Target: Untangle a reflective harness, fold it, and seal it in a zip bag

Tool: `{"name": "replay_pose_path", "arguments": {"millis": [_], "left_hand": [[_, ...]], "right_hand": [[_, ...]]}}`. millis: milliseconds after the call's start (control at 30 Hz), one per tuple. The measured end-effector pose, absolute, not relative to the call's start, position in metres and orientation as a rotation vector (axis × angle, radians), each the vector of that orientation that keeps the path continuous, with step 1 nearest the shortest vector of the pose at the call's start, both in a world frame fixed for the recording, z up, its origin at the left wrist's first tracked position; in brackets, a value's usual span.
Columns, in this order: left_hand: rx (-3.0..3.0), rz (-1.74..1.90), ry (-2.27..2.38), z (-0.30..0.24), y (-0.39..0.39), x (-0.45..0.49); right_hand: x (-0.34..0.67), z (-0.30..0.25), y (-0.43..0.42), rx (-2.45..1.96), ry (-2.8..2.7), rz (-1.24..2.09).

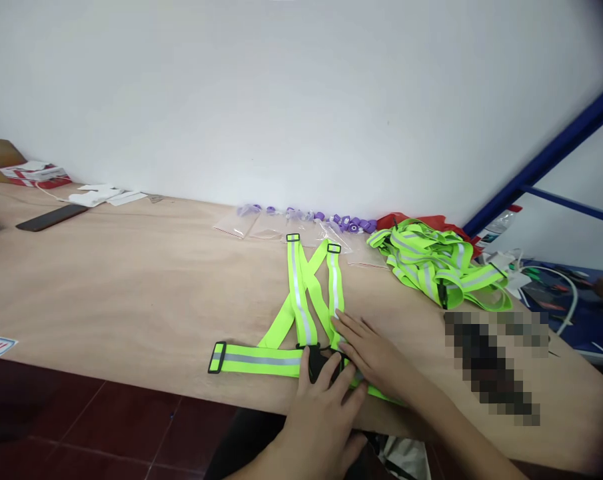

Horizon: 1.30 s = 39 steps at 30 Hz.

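A neon-yellow reflective strap harness (301,300) lies spread flat on the wooden table (131,280) near its front edge, with grey reflective stripes and black end buckles. My right hand (371,353) rests flat on the harness where the straps meet, fingers stretched out. My left hand (321,407) comes up from the table's edge, and its fingers curl over the black buckle (317,363) at the waist band. The band's left end (217,357) lies free.
A heap of more neon harnesses (436,267) sits to the right on a red bag. Purple small parts (351,223) and clear plastic bags (261,227) line the wall. A dark flat bar (51,217), papers and a box lie far left. Blue shelving (541,167) stands right.
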<state>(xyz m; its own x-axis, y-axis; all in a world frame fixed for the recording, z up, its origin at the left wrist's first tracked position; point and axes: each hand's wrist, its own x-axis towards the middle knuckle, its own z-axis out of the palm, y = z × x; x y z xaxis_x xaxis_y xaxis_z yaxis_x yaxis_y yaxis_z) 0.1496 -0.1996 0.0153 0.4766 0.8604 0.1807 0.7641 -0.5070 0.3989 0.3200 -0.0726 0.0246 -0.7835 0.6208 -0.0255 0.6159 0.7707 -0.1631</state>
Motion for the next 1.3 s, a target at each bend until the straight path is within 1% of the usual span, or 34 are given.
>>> {"name": "replay_pose_path", "arguments": {"millis": [300,567,700,1033,1300], "left_hand": [[2.494,0.492,1.369,0.004,-0.200,0.151],[2.581,0.466,1.391,0.012,-0.198,0.149],[2.639,0.510,1.408,0.010,-0.196,0.149],[2.755,0.643,1.470,-0.002,-0.193,0.150],[2.804,0.711,1.535,-0.007,-0.193,0.153]], "right_hand": [[0.299,0.024,-0.034,-1.316,-2.886,0.287],[0.282,0.018,0.020,-1.483,-2.859,0.290],[0.280,0.016,0.040,-1.493,-2.863,0.260],[0.273,0.015,0.065,-1.585,-2.810,0.283],[0.262,0.011,0.072,-1.682,-2.695,0.151]]}}
